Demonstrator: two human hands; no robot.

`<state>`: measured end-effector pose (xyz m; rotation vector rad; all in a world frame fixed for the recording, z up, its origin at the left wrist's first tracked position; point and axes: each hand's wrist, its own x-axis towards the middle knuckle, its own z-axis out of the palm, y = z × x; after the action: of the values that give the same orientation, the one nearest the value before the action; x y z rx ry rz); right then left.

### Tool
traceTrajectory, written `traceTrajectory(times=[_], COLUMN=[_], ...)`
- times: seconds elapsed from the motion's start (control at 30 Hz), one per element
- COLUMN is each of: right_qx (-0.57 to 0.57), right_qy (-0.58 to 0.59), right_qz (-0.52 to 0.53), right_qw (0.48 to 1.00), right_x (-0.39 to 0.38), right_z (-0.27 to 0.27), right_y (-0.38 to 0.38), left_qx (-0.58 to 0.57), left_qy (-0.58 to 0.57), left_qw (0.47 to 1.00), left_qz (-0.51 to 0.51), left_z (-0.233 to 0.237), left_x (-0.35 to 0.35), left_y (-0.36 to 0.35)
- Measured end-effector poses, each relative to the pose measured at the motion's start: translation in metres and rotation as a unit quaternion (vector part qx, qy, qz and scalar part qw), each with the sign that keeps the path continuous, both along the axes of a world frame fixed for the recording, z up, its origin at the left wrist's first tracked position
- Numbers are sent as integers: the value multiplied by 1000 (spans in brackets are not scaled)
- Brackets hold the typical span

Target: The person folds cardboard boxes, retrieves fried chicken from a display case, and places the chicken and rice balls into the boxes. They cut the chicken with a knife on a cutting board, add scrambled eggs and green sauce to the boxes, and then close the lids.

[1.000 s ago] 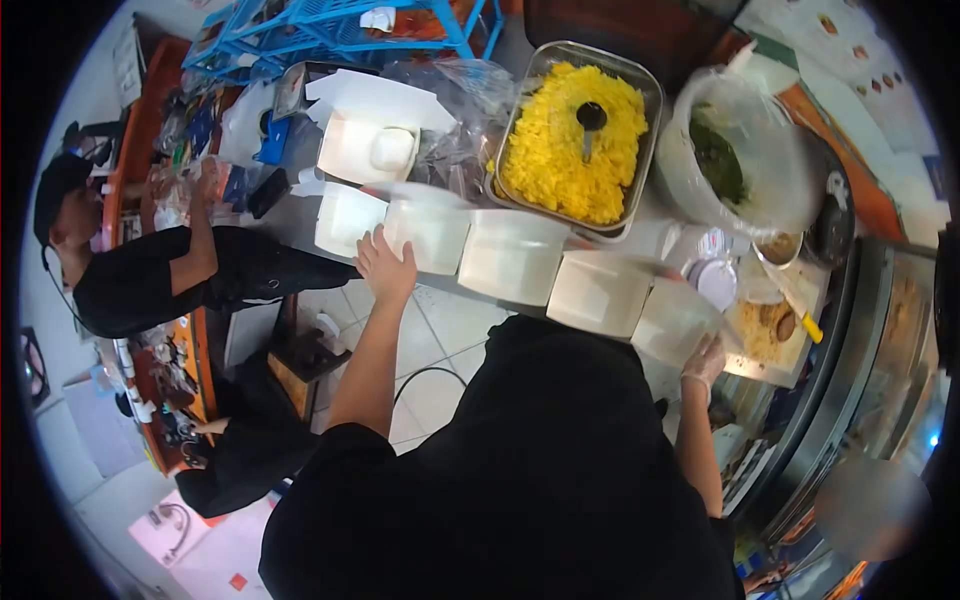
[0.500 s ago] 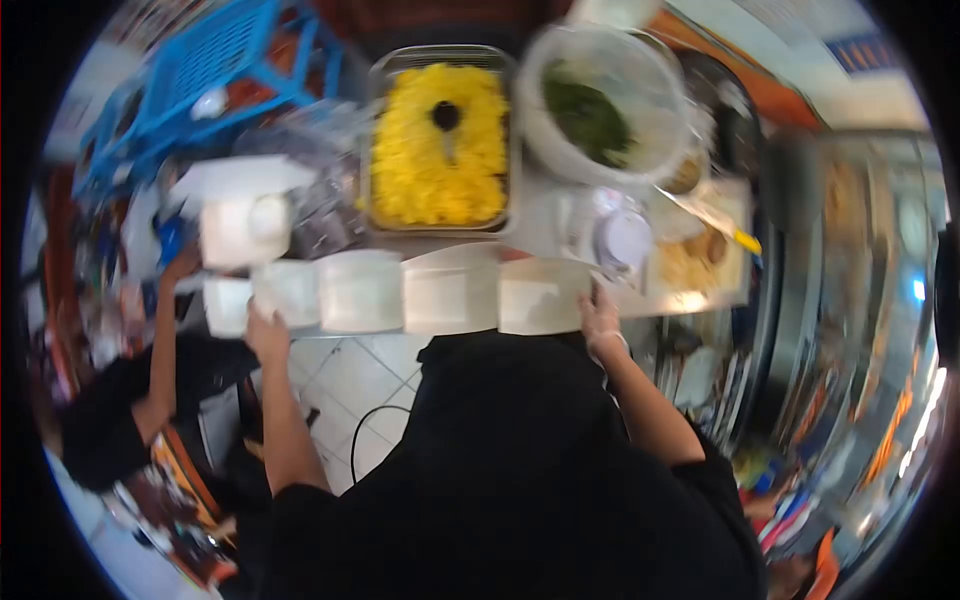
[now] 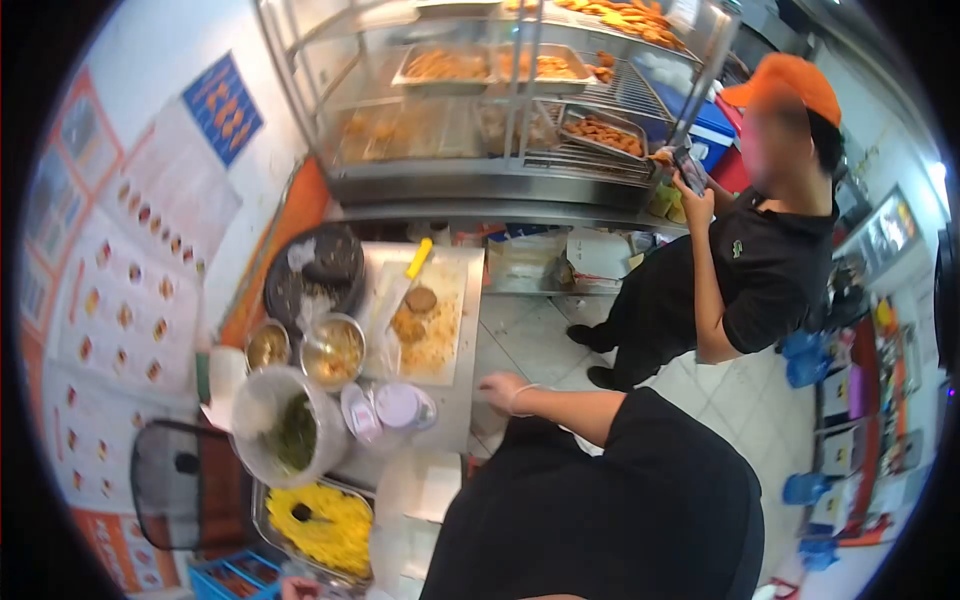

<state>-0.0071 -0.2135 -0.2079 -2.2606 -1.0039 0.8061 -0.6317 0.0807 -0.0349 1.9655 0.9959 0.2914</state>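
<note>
My right hand (image 3: 505,392) is beside the counter's metal edge, with a clear glove cuff at the wrist. Its fingers point toward the counter, loosely apart, and nothing shows in them. My left hand is out of view. White open food boxes (image 3: 437,485) stand along the counter edge, partly behind my black clothing. Behind them is a metal tray of yellow rice (image 3: 335,530) with a dark-ended spoon in it. A clear tub of chopped greens (image 3: 292,430) and a lilac-lidded container (image 3: 397,405) stand nearby.
A cutting board (image 3: 445,340) holds brown patties and a yellow-handled knife (image 3: 418,260). Past it are a metal bowl (image 3: 332,352) and a black mortar (image 3: 318,275). A glass food cabinet (image 3: 480,180) stands ahead. A person in an orange cap (image 3: 810,90) holds a phone.
My view has swung right, bringing the cabinet and the person with the phone into sight. My right hand has let go of the end box; my left hand has left the view.
</note>
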Motion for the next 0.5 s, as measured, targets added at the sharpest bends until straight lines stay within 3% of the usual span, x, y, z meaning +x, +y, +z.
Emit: traceTrajectory(times=[0.03, 0.1, 0.13, 0.17, 0.2, 0.23, 0.3, 0.33, 0.37, 0.4, 0.47, 0.5], right_qx=[-14, -42, -104, -169, -204, -236, -155, -154, -109, -61, -24, 55], right_qy=[0, -23, 4, -3, -90, -178, -109, -109, -25, 61, 77, 36], right_qz=[-69, -167, -199, -162, -34, 92, -63, -65, -199, -325, -351, -428], right_qw=[998, 985, 974, 972, 974, 951, 980, 980, 974, 942, 933, 901], right_x=[19, 54, 67, 88, 105, 120, 125, 126, 125, 130, 141, 145], right_z=[-15, -63, -58, -100, -138, -175, -156, -140, -108, -86, -66, -41], right_y=[-17, -60, -84, -112, -145, -174, -216, -230, -237, -245, -263, -266], left_qx=[-8, 77, 66, 88, 73, 61, 13, 4, -8, -19, -79, -125], left_qy=[-93, -138, -75, -151, -219, -211, -223, -205, -187, -178, -167, -170], left_qw=[996, 987, 995, 985, 973, 975, 972, 974, 976, 972, 960, 948], left_qz=[2, 42, 29, -14, -4, -29, -71, -94, -115, -150, -211, -238], left_z=[12, 78, 122, 128, 132, 137, 122, 124, 125, 120, 96, 82], left_x=[27, 171, 228, 273, 319, 358, 431, 470, 509, 546, 607, 635], left_y=[20, -6, -24, -29, -43, -51, -66, -85, -106, -123, -149, -159])
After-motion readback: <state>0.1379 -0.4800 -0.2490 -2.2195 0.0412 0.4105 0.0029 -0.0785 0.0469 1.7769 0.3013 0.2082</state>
